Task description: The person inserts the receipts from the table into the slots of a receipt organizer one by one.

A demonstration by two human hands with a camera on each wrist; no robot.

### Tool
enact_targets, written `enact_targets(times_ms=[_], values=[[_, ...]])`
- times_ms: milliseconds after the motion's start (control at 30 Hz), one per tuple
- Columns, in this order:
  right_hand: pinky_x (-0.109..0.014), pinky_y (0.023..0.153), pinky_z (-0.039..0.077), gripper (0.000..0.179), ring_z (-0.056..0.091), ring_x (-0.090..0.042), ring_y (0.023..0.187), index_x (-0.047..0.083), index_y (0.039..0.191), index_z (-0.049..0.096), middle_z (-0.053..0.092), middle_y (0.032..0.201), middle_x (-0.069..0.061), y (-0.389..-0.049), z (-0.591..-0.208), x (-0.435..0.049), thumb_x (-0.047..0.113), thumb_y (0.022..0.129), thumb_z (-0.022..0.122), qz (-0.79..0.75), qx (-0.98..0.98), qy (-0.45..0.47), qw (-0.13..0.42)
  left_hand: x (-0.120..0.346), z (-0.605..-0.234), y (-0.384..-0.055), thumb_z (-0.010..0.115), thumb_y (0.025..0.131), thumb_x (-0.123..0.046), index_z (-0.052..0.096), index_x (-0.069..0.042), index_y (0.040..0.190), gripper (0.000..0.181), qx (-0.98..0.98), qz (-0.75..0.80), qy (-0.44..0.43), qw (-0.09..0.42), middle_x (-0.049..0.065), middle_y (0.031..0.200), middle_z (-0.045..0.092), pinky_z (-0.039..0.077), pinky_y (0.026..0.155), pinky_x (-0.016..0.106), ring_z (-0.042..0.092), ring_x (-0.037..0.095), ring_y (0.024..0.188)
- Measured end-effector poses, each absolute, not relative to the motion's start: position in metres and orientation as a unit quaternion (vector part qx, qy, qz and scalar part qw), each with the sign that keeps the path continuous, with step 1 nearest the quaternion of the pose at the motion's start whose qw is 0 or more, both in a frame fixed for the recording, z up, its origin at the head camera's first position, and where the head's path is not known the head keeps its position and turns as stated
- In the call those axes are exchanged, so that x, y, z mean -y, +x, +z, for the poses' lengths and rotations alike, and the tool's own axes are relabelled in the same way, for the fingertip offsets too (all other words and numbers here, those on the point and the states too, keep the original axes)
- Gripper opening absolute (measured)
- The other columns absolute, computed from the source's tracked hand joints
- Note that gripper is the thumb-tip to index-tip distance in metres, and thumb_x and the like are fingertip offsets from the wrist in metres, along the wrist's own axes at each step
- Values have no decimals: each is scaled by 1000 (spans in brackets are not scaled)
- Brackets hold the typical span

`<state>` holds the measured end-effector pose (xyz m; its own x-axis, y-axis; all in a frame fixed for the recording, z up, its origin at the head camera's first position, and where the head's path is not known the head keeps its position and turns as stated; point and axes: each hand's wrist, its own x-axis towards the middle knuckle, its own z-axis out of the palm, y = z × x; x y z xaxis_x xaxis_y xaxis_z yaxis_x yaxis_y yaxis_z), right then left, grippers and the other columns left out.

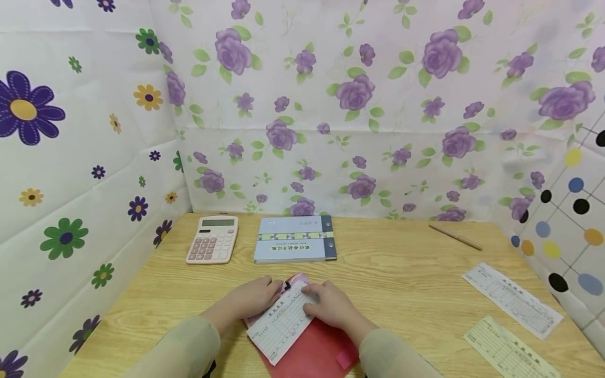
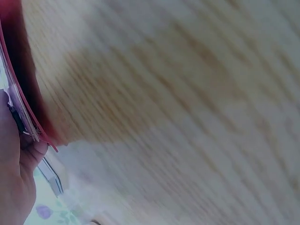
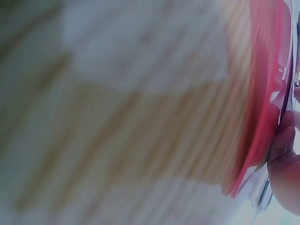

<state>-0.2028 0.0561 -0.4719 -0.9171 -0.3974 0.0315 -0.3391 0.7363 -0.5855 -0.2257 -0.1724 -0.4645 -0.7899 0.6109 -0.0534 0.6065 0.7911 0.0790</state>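
In the head view, a red folder (image 1: 317, 350) with a small black clip (image 1: 286, 286) lies tilted at the table's front. A white printed slip (image 1: 279, 328) with a grid lies slantwise across it, over other pinkish papers. My left hand (image 1: 251, 300) grips the folder's upper left edge beside the clip; the left wrist view shows its fingers (image 2: 33, 153) at the red edge. At the slip's upper right, my right hand (image 1: 334, 304) pinches the slip between thumb and fingers. The right wrist view has its curled fingers (image 3: 283, 140) close against the red folder's side.
Behind the hands are a pink-and-white calculator (image 1: 212, 240) and a blue account book (image 1: 293, 247). To the right lie a brown pencil-like stick (image 1: 455, 237), another white slip (image 1: 512, 299) and a yellow slip (image 1: 510, 349). Flowered cloth (image 1: 331, 168) hangs behind the table.
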Motion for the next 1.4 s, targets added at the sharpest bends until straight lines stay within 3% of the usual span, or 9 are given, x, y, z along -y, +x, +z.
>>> enact_targets(times_ms=[233,967,1133,1400], values=[[-35,64,43,44,46,-18,69,9,114,65,51,89,-7,-202,-470,-50,32,77,73,-288,-940,-180,39,172,-463,-225,44,99,-32,52,-10,128,37,-950,27,306,51,4,95,53,48,73,37,55,16,81],[-41,70,48,46,52,-22,75,12,120,62,57,98,-14,-203,-469,-43,37,82,69,-267,-952,-143,39,171,-468,-224,49,97,-29,52,-10,119,29,-944,23,329,19,0,83,46,44,62,30,45,10,67],[-43,80,46,48,54,-22,84,11,123,61,59,103,-11,-207,-466,-63,37,83,68,-306,-938,-154,43,173,-471,-224,48,97,-32,52,-10,122,33,-945,13,327,14,0,84,46,44,63,30,44,10,68],[-35,66,42,47,48,-15,76,13,121,61,51,89,-2,-213,-464,-128,37,82,71,-306,-939,-148,44,173,-469,-223,50,97,-32,51,-10,124,34,-947,15,321,15,0,85,46,43,63,31,43,11,68]])
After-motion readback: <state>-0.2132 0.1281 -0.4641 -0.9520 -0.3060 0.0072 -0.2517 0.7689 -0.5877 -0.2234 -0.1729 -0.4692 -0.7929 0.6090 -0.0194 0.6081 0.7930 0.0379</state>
